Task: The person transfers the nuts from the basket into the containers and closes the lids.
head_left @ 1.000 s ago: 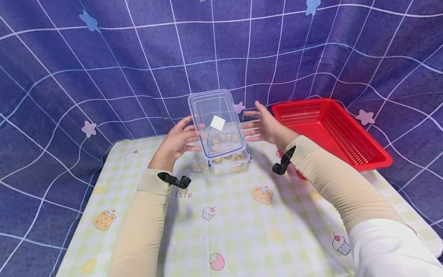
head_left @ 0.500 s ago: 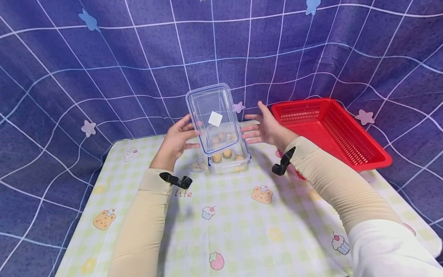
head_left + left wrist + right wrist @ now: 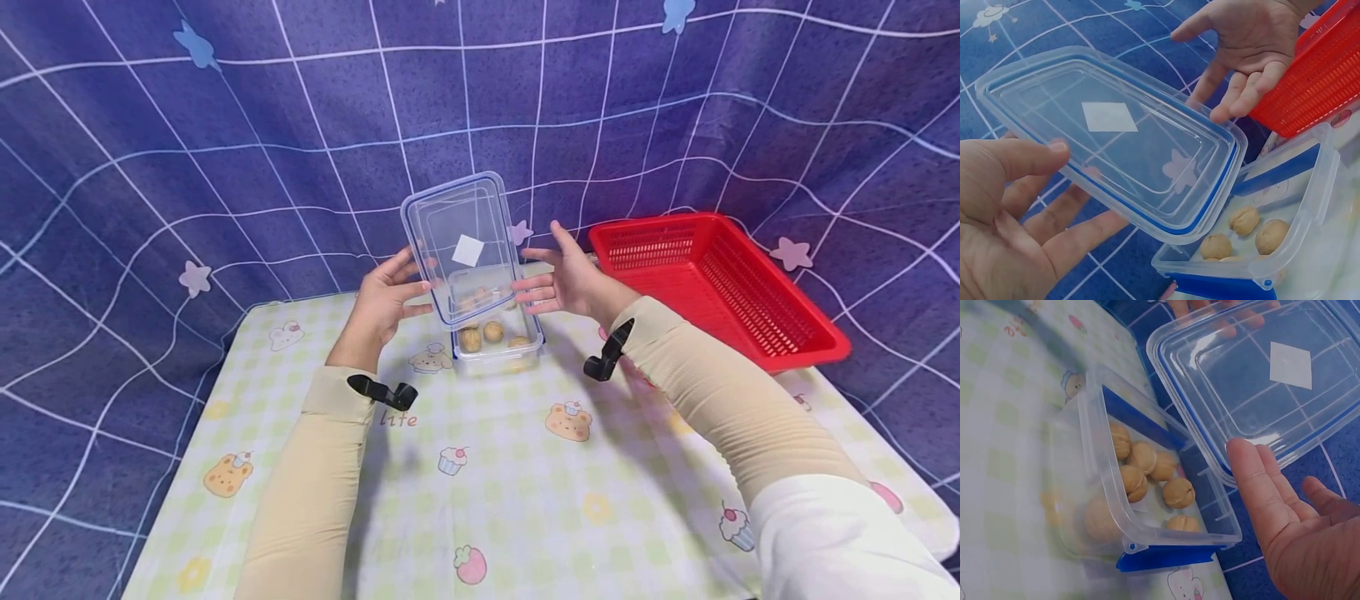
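A clear rectangular lid (image 3: 463,250) with a blue seal and a white square label is held up, tilted, above a clear food container (image 3: 497,363). My left hand (image 3: 382,298) grips the lid's left edge, thumb on the near face and fingers behind it. At the opposite edge my right hand (image 3: 573,279) has its fingers extended, fingertips right at the rim in the right wrist view. Several walnuts (image 3: 1179,492) lie in the uncovered container, which stands on the table with its blue side clips (image 3: 1166,557) folded down.
To the right sits a red perforated plastic basket (image 3: 693,283) at the table's back corner. A patterned checked cloth covers the table (image 3: 517,492). Behind it hangs a blue curtain (image 3: 315,108) with a white grid and stars.
The lid has risen and tilted back, moving slightly left, so more walnuts show beneath it. The left hand moves with it; the right hand has shifted a little left.
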`<state>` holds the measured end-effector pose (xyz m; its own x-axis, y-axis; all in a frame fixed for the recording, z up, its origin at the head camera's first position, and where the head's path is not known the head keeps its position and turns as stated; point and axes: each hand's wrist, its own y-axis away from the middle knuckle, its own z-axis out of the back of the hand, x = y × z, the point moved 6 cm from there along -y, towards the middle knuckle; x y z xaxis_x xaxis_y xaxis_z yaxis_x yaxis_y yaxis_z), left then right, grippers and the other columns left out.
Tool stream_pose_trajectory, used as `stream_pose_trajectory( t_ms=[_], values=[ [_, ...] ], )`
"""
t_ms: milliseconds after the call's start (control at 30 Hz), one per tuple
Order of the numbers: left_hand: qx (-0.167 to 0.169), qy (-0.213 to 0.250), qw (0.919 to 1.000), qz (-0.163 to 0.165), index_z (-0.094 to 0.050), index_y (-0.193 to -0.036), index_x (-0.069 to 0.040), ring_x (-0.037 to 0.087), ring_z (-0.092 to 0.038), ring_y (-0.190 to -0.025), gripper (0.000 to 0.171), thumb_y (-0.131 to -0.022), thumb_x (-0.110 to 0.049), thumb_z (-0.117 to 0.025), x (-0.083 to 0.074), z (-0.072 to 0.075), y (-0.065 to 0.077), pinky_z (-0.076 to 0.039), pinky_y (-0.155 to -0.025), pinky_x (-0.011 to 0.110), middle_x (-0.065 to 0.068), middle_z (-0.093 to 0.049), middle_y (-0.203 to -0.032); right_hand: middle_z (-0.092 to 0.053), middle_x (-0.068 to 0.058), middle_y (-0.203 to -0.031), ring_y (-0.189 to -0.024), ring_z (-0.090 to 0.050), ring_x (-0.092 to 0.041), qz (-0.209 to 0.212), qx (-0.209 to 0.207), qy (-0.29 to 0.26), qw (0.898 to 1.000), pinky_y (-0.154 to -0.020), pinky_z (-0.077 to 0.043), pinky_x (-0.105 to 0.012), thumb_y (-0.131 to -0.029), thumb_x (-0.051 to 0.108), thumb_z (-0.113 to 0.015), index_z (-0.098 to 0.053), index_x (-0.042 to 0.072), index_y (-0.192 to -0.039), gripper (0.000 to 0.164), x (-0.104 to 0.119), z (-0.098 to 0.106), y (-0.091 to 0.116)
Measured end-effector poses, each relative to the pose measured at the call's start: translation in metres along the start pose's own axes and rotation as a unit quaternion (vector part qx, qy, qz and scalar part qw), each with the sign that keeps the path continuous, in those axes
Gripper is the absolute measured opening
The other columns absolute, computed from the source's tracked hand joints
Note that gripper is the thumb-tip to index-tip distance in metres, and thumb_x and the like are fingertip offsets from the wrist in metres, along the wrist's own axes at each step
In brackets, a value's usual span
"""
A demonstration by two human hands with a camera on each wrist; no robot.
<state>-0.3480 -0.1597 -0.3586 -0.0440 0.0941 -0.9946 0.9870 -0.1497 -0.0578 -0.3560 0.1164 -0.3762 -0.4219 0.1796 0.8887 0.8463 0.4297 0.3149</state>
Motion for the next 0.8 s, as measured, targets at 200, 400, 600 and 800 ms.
stream_pose_trajectory(
  t_ms=[200, 400, 600, 800],
  values=[
    [0.01, -0.006, 0.9999, 0.0, -0.055, -0.148, -0.024, 0.029, -0.067, -0.116, 0.065, -0.093, 0.009, -0.066, 0.0012, 0.0021, 0.0011, -0.057, -0.089, 0.051, 0.006, -0.065, -0.135, -0.043, -0.032, -0.15, -0.139, -0.041, -0.049, -0.002, 0.008, 0.002, 1.0, -0.101, -0.051, -0.056, -0.093, 0.082, -0.015, -0.024, 0.025, -0.162, 0.09, -0.0007, -0.003, -0.0031],
    [0.014, 0.007, 0.9998, 0.008, -0.052, -0.15, -0.017, 0.028, -0.067, -0.116, 0.063, -0.094, 0.009, -0.064, 0.004, 0.0028, 0.0017, -0.061, -0.081, 0.043, 0.006, -0.065, -0.135, -0.046, -0.032, -0.148, -0.121, -0.061, -0.042, -0.002, -0.012, 0.008, 1.0, -0.094, -0.056, -0.051, -0.094, 0.08, -0.023, -0.031, 0.022, -0.159, 0.088, -0.0019, -0.0021, -0.0046],
    [0.01, 0.019, 0.9997, 0.013, -0.054, -0.148, -0.017, 0.024, -0.069, -0.113, 0.061, -0.094, 0.008, -0.064, 0.007, 0.0043, 0.0013, -0.062, -0.077, 0.04, 0.005, -0.066, -0.134, -0.048, -0.029, -0.147, -0.115, -0.065, -0.037, -0.006, -0.022, 0.011, 1.0, -0.096, -0.055, -0.048, -0.097, 0.076, -0.03, -0.034, 0.019, -0.157, 0.083, -0.0016, -0.0018, -0.0055],
    [0.018, 0.01, 0.9997, 0.011, -0.053, -0.149, -0.014, 0.016, -0.072, -0.101, 0.062, -0.093, 0.009, -0.065, 0.0077, 0.0028, 0.0021, -0.062, -0.079, 0.039, 0.003, -0.067, -0.131, -0.049, -0.029, -0.147, -0.11, -0.067, -0.035, -0.001, -0.02, 0.008, 1.0, -0.094, -0.056, -0.048, -0.097, 0.074, -0.032, -0.033, 0.02, -0.158, 0.081, -0.0002, -0.001, -0.0071]
  ],
)
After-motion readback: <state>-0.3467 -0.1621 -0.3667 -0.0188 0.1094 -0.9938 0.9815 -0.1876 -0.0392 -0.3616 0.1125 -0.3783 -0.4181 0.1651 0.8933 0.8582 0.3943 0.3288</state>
